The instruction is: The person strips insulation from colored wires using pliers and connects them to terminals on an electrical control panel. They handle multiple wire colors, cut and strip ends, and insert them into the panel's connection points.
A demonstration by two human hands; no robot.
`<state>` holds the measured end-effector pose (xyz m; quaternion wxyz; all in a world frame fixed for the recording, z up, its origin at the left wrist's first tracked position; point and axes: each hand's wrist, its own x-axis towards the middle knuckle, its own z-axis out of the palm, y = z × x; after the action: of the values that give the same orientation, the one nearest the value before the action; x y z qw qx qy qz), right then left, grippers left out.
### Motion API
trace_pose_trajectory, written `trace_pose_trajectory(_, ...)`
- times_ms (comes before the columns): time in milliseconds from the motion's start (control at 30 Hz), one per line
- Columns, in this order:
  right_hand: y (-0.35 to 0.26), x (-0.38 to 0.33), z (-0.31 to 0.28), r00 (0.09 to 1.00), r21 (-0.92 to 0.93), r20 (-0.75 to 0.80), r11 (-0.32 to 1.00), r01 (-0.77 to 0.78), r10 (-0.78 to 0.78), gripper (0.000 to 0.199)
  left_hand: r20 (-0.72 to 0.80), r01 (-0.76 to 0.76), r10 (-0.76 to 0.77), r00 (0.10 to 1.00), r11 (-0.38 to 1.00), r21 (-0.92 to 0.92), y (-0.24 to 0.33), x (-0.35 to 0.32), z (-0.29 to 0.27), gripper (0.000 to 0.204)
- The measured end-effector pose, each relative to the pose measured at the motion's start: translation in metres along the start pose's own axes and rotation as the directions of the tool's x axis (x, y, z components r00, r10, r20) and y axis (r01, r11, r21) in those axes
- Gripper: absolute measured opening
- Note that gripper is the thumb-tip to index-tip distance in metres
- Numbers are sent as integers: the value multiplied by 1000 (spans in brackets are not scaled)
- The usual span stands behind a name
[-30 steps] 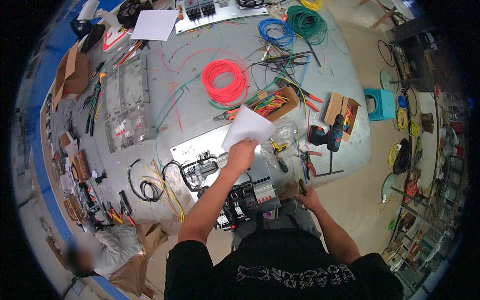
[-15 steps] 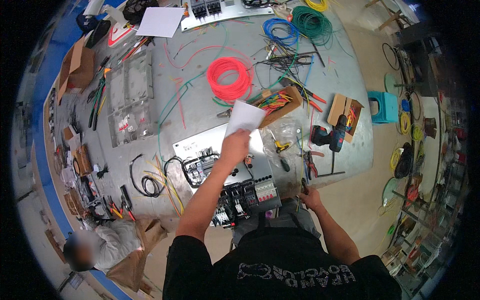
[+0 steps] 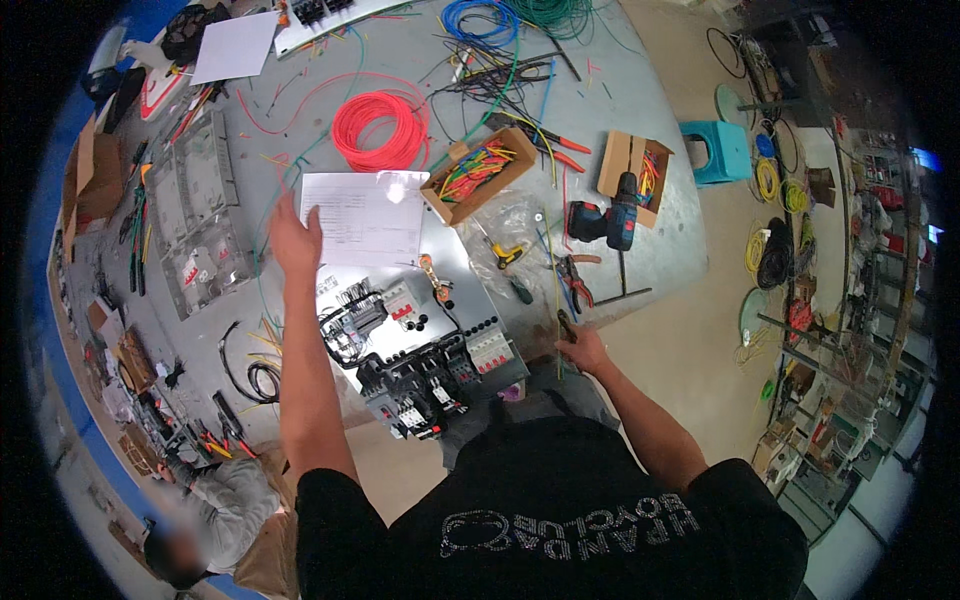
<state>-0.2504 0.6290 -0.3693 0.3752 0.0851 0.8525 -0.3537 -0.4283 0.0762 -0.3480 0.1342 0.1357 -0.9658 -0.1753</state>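
My left hand (image 3: 297,238) is at the left edge of a white printed sheet (image 3: 365,225). Its thumb lies over the paper and its fingers spread apart beyond the edge. The sheet covers the far part of a metal mounting plate (image 3: 465,285) that carries black switchgear (image 3: 425,385), a white breaker with red levers (image 3: 402,306) and bundled black wiring. At the table's near edge, my right hand (image 3: 585,350) is closed round a small dark hand tool (image 3: 566,326), its kind partly hidden by the fingers. A thin yellow wire (image 3: 559,285) runs alongside it.
Beyond the sheet are a red wire coil (image 3: 378,132) and a carton of coloured wire pieces (image 3: 475,180). Pliers (image 3: 572,285), a cordless drill (image 3: 608,222) and a yellow-handled tool (image 3: 510,256) lie to the right. Another person (image 3: 225,510) is at lower left.
My left hand has moved left, and the sheet it held folded over now lies spread with print showing. My right hand keeps its grip near the table edge. The whole view has shifted.
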Motion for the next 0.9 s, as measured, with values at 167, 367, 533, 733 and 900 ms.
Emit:
trace_pose_trajectory(167,-9,7,-2,998,-52,19,997,-54,55,32,402,392,-212,891,804,-446,69,-114,42,42)
trace_pose_trajectory(367,-18,16,17,985,399,145,905,-145,94,20,832,591,199,518,619,-517,199,-288,55,43)
trace_pose_trajectory(533,-58,13,12,955,617,272,739,-270,121,13,966,986,237,99,109,-128,248,-337,23,36)
trace_pose_trajectory(733,-83,8,10,958,672,264,690,-268,115,11,964,984,203,170,-80,-157,238,-314,-9,37)
trace_pose_trajectory(900,-93,-5,12,961,645,265,726,-239,81,15,946,971,218,240,-72,-229,239,-317,-24,37)
